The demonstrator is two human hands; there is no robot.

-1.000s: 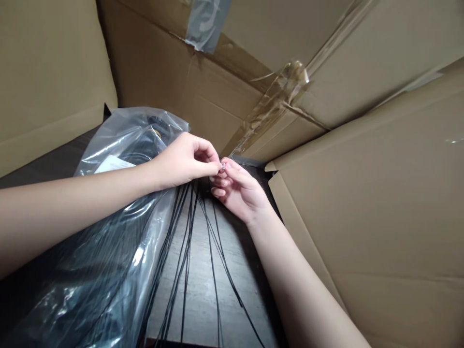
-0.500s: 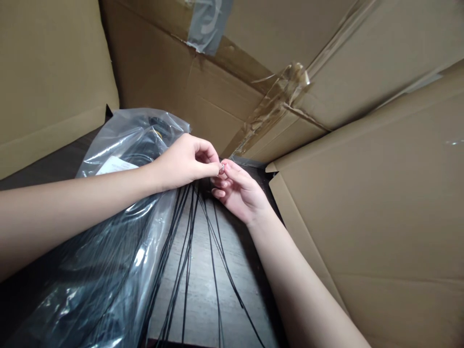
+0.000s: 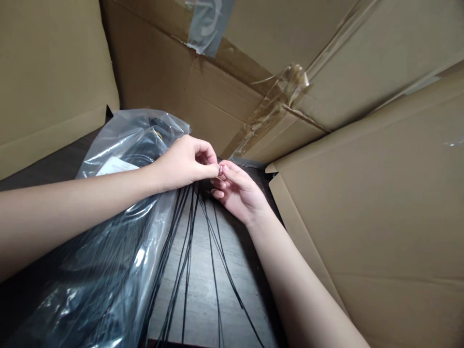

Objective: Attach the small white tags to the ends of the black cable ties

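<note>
My left hand (image 3: 190, 162) is closed in a pinch, thumb against forefinger, above the dark table. Its fingertips meet those of my right hand (image 3: 241, 188), which pinches from the other side with its lower fingers curled. Between the two sets of fingertips shows a tiny whitish, shiny piece (image 3: 221, 169), too small to name. Several thin black cables (image 3: 188, 237) run down the table below my hands; their upper ends are hidden behind my left hand. Under my left forearm lies a clear plastic bag (image 3: 152, 256) with more black cables inside.
A white label (image 3: 116, 165) shows on the bag. Cardboard (image 3: 380, 203) stands along the right side, and another cardboard panel (image 3: 54, 77) on the left. At the back is a taped cardboard box (image 3: 224, 96). The dark table (image 3: 195, 299) lies below.
The tiny piece between my fingertips has turned slightly and sits a touch further left. My hands stay in nearly the same place; the cables and bag lie as before.
</note>
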